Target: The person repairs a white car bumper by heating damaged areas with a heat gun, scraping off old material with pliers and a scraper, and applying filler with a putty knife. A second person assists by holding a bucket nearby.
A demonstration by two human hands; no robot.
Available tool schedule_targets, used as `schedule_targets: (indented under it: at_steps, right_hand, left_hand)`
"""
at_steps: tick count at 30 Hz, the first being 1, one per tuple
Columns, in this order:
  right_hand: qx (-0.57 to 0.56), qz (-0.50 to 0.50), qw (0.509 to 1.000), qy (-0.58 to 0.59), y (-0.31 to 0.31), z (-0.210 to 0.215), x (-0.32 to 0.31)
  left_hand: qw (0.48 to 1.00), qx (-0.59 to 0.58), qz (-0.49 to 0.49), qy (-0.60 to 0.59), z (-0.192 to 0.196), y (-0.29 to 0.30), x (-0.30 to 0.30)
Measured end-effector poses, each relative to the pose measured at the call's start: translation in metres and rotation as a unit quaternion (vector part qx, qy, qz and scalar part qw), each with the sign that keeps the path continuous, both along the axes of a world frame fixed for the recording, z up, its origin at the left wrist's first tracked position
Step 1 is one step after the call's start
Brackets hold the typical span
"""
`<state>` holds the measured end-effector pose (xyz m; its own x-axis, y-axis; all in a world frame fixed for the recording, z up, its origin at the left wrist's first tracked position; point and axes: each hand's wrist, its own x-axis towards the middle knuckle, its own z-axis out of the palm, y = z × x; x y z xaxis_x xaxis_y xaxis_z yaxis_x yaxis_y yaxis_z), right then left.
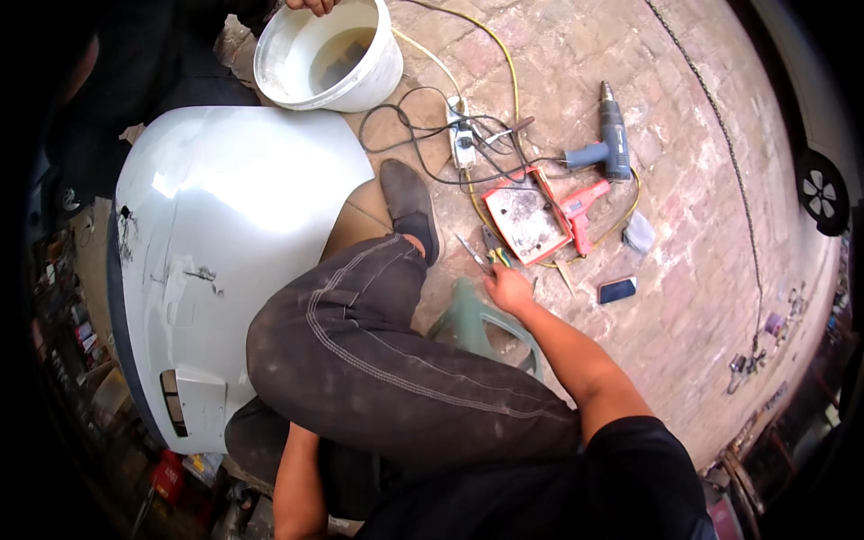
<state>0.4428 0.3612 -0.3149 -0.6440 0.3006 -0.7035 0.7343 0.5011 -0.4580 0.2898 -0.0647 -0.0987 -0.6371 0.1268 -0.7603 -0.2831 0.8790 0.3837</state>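
On the floor beyond my bent knee, my right hand [509, 289] has its fingers curled in at the handle ends of a few small tools. Just past the fingertips lie pliers [497, 256] with green and yellow grips and a thin silver tool [472, 253]. What the fingers hold, if anything, is hidden. My left forearm [301, 481] passes under my thigh, which hides the left hand. A white car bumper [243, 243], scuffed and with dark damaged spots, lies to my left. Beside my right forearm stands a green plastic stool [470, 319], partly covered by my leg.
A blue-grey heat gun [614, 139], red tool [583, 211], red tray [526, 220], power strip [460, 135] with tangled cables, grey cloth [638, 233] and phone [617, 289] lie ahead right. Another person's hand [312, 5] touches a white bucket [382, 67] of water. A chain [720, 117] runs along the right.
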Motion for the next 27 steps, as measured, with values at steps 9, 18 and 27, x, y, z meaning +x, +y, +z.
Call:
schedule_targets:
  at_steps: [9, 18, 27]
  right_hand:
    - [0.091, -0.418, 0.872, 0.237, 0.123, -0.031, -0.084]
    - [0.312, -0.373, 0.872, 0.049, 0.208, -0.045, 0.008]
    - [0.198, -0.135, 0.968, -0.071, 0.180, -0.063, 0.057]
  left_hand:
    - [0.999, -0.004, 0.034, -0.001, -0.001, 0.011, -0.032]
    - [0.998, -0.011, 0.059, -0.016, -0.008, 0.021, -0.034]
    - [0.998, -0.019, 0.063, -0.001, -0.006, 0.034, -0.038]
